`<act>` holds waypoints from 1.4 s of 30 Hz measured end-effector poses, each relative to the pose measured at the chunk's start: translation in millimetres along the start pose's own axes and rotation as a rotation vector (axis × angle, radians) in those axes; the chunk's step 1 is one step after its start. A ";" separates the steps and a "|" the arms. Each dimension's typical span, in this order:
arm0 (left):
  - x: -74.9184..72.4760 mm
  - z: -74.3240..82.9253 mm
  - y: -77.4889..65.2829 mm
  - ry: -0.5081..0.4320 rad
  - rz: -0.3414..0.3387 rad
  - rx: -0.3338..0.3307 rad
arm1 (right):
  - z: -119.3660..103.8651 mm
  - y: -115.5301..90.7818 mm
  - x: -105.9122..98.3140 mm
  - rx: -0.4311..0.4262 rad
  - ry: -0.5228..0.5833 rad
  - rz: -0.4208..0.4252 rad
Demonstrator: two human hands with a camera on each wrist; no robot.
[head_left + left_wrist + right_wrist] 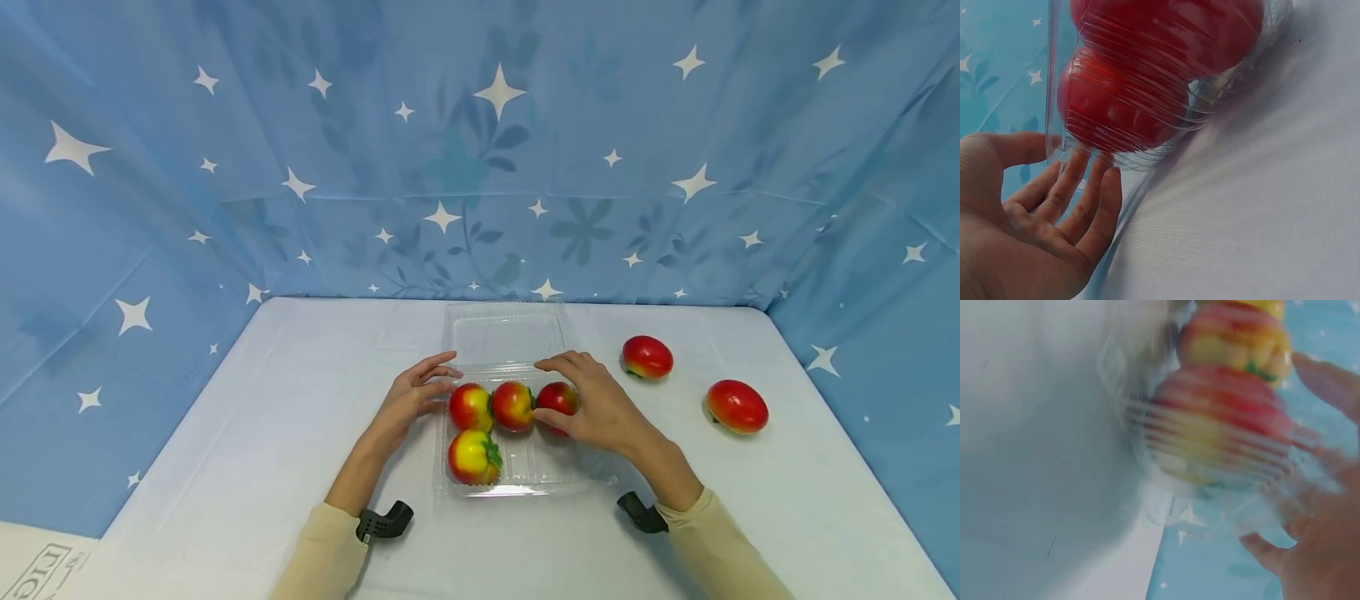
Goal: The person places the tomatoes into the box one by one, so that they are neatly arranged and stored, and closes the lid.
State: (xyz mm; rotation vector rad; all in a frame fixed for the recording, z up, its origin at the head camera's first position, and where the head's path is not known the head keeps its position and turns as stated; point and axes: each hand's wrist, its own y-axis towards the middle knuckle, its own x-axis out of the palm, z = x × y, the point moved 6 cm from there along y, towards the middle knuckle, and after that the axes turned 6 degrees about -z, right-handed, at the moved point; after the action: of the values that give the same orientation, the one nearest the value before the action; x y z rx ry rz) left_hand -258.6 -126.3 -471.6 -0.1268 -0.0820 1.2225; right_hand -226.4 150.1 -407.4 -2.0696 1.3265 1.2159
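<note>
A clear plastic clamshell box (525, 479) lies open in front of me, its lid (510, 333) folded back. Three red-and-yellow persimmons with green leafy tops line its back row: a left one (469, 407), a middle one (513, 406) and a right one (558, 398). Another persimmon (474, 457) sits at the front left of the box. My left hand (408, 404) is at the box's left side, fingertips right at the ribbed wall in the left wrist view. Over the right persimmon, my right hand (600, 404) has its thumb and fingers spread apart around it.
Two more red persimmons lie on the white table (300, 400) to the right of the box, a nearer one (737, 407) and a farther one (647, 357). A blue star-patterned curtain (480, 167) hangs behind the table and along both sides.
</note>
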 end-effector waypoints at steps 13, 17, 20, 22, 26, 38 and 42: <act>-2.3 -1.7 -1.8 0.001 0.001 -0.005 | 22.5 -10.0 -21.3 0.010 0.084 0.076; -2.4 -1.6 -1.9 0.000 0.004 -0.004 | 30.5 -10.3 -28.5 0.016 0.103 0.108; -1.9 -1.3 -1.5 0.000 0.002 0.002 | 36.1 -11.3 -34.3 0.031 0.110 0.143; -1.5 -1.4 -1.5 -0.003 0.001 0.005 | 39.2 -12.5 -38.1 0.041 0.116 0.169; -1.0 -1.7 -1.4 -0.009 0.000 0.006 | 46.5 -14.5 -44.9 0.064 0.129 0.214; -0.2 -1.3 0.0 -0.016 -0.003 0.004 | 72.5 -20.1 -59.0 0.121 0.125 0.294; 0.2 -0.6 0.6 -0.009 -0.006 0.007 | 79.0 -23.1 -62.6 0.148 0.124 0.302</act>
State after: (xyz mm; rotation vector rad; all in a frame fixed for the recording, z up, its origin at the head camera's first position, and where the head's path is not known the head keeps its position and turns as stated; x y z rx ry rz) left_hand -259.1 -126.0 -472.3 -0.1145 -0.0861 1.2173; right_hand -252.9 249.8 -401.1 -1.9160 1.7812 1.0792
